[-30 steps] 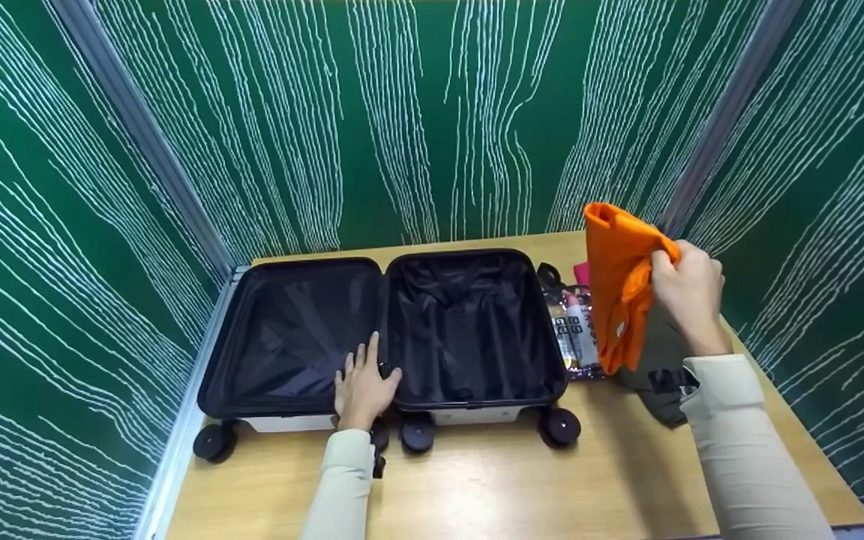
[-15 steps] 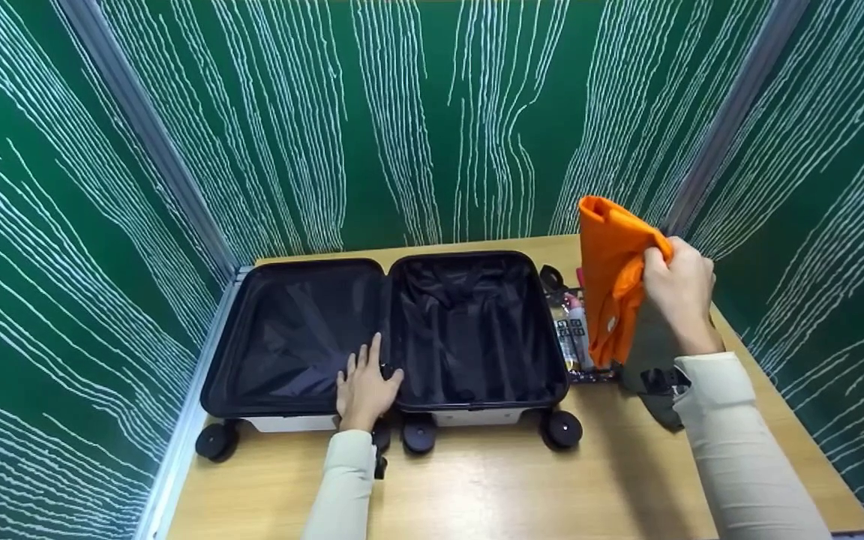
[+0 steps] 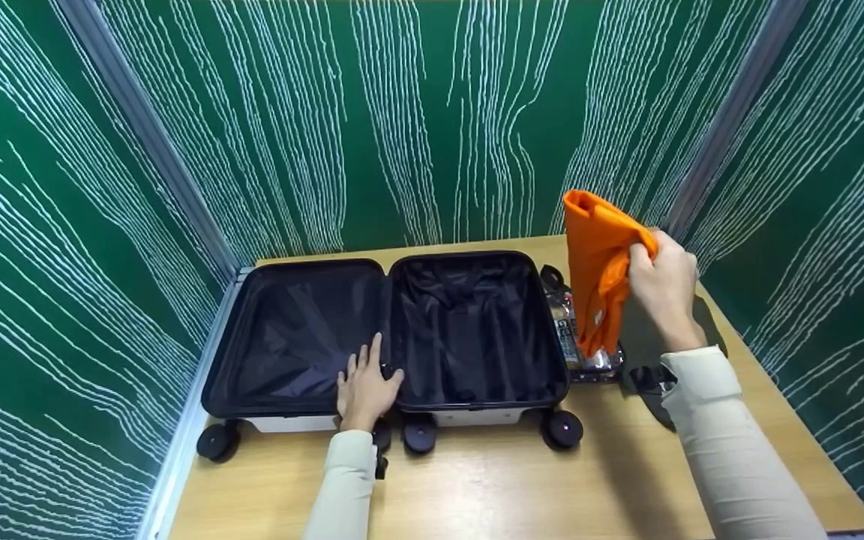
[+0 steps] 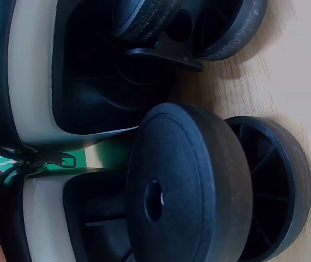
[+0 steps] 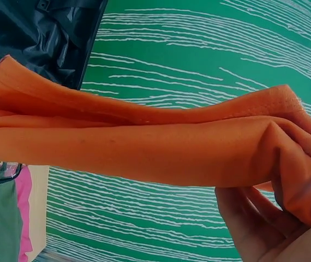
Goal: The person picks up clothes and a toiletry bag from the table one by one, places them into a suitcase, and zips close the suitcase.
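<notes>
My right hand (image 3: 668, 285) grips a folded orange piece of clothing (image 3: 595, 262) by its upper right edge. The cloth hangs upright above the table, just right of an open suitcase. In the right wrist view the orange fold (image 5: 144, 155) stretches leftward from my fingers (image 5: 248, 218). My left hand (image 3: 364, 386) rests with fingers spread on the front of the suitcase, where its left shell (image 3: 289, 330) and right shell (image 3: 477, 337) meet. Both shells show a dark lining. In the left wrist view are a zipper pull (image 4: 63, 160) and a suitcase wheel (image 4: 183, 185).
A clear pouch of toiletries (image 3: 601, 365) lies against the suitcase's right side, partly behind the orange cloth. Further right is grey-green fabric (image 3: 706, 322). Pink cloth (image 5: 24, 202) shows beside it in the right wrist view. Green walls enclose the wooden table (image 3: 477, 487).
My right hand has carried the orange clothing left and slightly up, toward the suitcase, uncovering more of the grey-green fabric. My left hand has stayed in place.
</notes>
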A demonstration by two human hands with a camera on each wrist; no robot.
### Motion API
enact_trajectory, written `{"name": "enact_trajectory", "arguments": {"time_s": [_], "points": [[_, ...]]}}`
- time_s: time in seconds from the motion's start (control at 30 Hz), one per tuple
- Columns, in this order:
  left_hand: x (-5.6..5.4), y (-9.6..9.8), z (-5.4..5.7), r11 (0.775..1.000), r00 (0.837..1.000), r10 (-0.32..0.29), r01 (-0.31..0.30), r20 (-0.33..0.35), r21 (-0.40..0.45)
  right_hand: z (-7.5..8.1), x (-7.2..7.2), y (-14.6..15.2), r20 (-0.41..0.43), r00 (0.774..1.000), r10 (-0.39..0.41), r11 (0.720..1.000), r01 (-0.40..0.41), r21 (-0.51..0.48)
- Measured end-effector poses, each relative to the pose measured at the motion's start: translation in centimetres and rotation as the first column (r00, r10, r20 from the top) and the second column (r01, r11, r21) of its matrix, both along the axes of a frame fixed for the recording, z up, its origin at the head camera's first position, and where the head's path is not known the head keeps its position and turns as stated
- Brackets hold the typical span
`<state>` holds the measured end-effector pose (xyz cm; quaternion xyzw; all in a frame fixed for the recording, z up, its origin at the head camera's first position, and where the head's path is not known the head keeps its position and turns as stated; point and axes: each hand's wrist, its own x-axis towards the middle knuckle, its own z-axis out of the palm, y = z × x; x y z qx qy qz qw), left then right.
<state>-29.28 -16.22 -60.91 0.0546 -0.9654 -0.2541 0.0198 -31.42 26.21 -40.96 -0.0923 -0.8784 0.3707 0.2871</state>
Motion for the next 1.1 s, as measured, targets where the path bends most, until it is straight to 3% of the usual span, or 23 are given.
{"name": "enact_trajectory", "arguments": {"time_s": [0.4,0.8,1.1], "points": [[-0.1,-0.1,-0.2,1.0,1.0,-0.017,0.016,0.006,0.024,0.1,-0.7,-2.1,-0.113,0.993,0.04,0.999,-0.039,0.008],[-0.1,0.0,0.0,1.0,1.0,-0.01,0.01,0.006,-0.014,0.4,-0.6,-4.2,-0.045,0.996,0.075,0.996,-0.077,-0.035],[-0.1,-0.1,-0.1,1.0,1.0,-0.006,0.006,0.026,-0.017,-0.8,-1.2,-5.5,-0.027,0.994,0.105,0.994,-0.106,-0.032]]}}
